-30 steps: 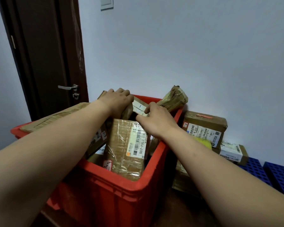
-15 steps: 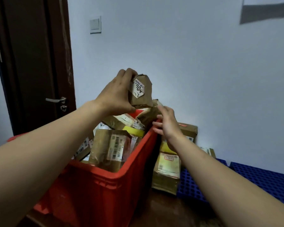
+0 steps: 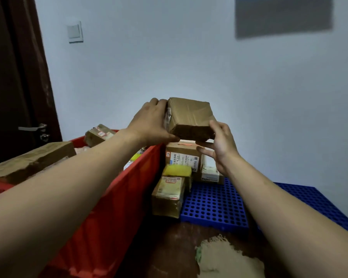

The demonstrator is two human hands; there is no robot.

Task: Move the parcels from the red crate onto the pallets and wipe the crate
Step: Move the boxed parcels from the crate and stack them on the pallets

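I hold a small brown taped parcel (image 3: 190,117) in the air, above the stack of parcels beside the crate. My left hand (image 3: 151,125) grips its left side, thumb beneath it. My right hand (image 3: 219,145) pinches its lower right corner between thumb and fingers. The red crate (image 3: 113,197) stands at the left with several brown parcels (image 3: 28,161) still inside. To its right lie the blue perforated pallets (image 3: 213,201), bearing a labelled carton (image 3: 182,155), a yellow packet (image 3: 176,171) and a tape-wrapped parcel (image 3: 168,194).
A beige cloth (image 3: 225,257) lies on the dark brown floor at the bottom. A dark door with a metal handle (image 3: 33,128) is at the left. The pale wall behind carries a light switch (image 3: 75,33). A second blue pallet (image 3: 319,201) extends right.
The parcel has come out of the crate and travelled right, over the stack on the pallet. My right hand has risen to take its lower right corner. The view has swung right.
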